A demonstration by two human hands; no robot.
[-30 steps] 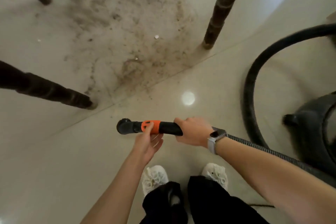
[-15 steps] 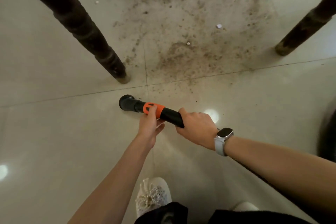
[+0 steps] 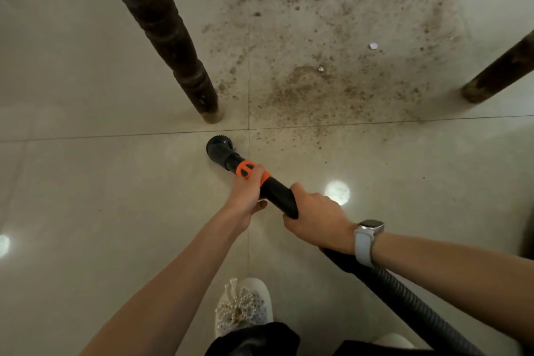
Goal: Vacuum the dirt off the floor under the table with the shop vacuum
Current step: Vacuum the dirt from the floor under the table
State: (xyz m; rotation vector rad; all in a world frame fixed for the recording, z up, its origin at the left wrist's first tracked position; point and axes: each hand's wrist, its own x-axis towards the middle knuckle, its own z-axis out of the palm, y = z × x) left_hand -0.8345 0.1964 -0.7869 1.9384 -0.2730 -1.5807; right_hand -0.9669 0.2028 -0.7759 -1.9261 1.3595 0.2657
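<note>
Both hands on the wand: left hand (image 3: 245, 196) wrapped round the orange collar (image 3: 250, 172), right hand (image 3: 316, 221) gripping the black wand tube (image 3: 278, 195) just behind it, smartwatch (image 3: 367, 240) on that wrist. Round brush nozzle (image 3: 218, 147) down near the tile joint, seemingly touching the floor, though contact hard to confirm from above. Dirt patch (image 3: 332, 72) spread from 12 to 2 o'clock of the nozzle, between the near table leg (image 3: 170, 37) at 11 o'clock and a second table leg (image 3: 497, 72) far out at 2 o'clock; stray specks just past the grout line at 3 o'clock. Best to start with those loose specks, then work forward in slow overlapping strokes, brush flat and lightly pressed. Worth steering with the front hand, pushing with the rear. Care needed beside the near leg to avoid knocking it, and enough slack in the ribbed hose (image 3: 404, 298) trailing toward 5 o'clock. Pale scraps (image 3: 373, 46) probably need a direct pass.
</note>
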